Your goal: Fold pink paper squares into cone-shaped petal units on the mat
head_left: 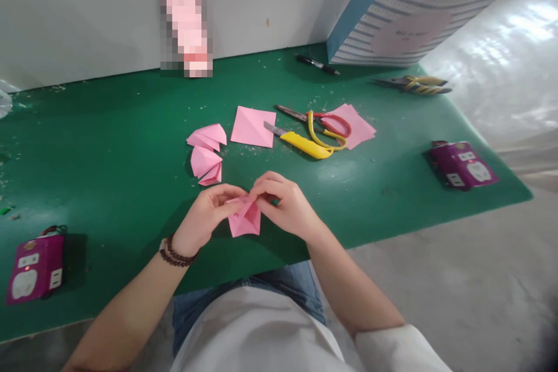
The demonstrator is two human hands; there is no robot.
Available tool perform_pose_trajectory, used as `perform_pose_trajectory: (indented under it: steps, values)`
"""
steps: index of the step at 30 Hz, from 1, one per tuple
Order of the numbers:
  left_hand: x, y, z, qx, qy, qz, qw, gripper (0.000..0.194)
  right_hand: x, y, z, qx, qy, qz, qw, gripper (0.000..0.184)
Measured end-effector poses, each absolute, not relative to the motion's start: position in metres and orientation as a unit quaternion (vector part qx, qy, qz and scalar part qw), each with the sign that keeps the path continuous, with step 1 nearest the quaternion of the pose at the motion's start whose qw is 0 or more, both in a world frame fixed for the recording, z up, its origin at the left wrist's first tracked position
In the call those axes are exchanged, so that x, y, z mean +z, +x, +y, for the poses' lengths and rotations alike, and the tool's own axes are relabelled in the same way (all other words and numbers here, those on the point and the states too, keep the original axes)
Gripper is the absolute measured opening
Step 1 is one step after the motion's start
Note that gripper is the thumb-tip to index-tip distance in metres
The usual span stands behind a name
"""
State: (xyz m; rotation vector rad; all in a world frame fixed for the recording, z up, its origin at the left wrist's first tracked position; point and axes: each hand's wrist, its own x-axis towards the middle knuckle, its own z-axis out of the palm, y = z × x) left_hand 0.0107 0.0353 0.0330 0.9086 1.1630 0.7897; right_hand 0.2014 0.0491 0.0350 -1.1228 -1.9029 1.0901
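A folded pink paper piece (244, 221) is held above the near edge of the green table (108, 151). My left hand (207, 215), with a bead bracelet on its wrist, pinches the paper's left side. My right hand (283, 203) pinches its top right, fingers pressed together. Beyond my hands lie several folded pink paper pieces (206, 151), a flat pink square (253, 126) and a small stack of pink sheets (355, 125).
A yellow utility knife (300, 142) and red-and-yellow scissors (322, 125) lie near the sheets. Pliers (414, 85) and a black pen (317, 64) sit by a striped paper bag (405, 17). Purple power strips rest at the left (35, 267) and right (462, 164).
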Motion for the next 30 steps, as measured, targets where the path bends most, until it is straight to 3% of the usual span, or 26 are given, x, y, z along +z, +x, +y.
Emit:
perform_pose_trajectory:
  steps: [5, 11, 16, 25, 30]
  values:
    - [0.032, 0.011, 0.033, 0.346, 0.461, 0.546, 0.608, 0.032, 0.043, 0.204, 0.049, 0.435, -0.423, -0.746, 0.276, 0.016]
    - [0.033, 0.015, 0.03, 0.344, 0.526, 0.556, 0.545, 0.023, 0.045, 0.194, 0.048, 0.372, -0.473, -0.768, 0.218, 0.009]
    - [0.037, 0.014, 0.032, 0.349, 0.508, 0.539, 0.574, 0.022, 0.043, 0.196, 0.049, 0.355, -0.494, -0.761, 0.228, 0.01]
    - [0.034, 0.011, 0.028, 0.322, 0.592, 0.584, 0.453, 0.016, 0.047, 0.194, 0.049, 0.355, -0.513, -0.762, 0.173, 0.002]
    - [0.034, 0.011, 0.029, 0.338, 0.567, 0.567, 0.492, 0.019, 0.046, 0.192, 0.049, 0.336, -0.538, -0.756, 0.161, 0.005]
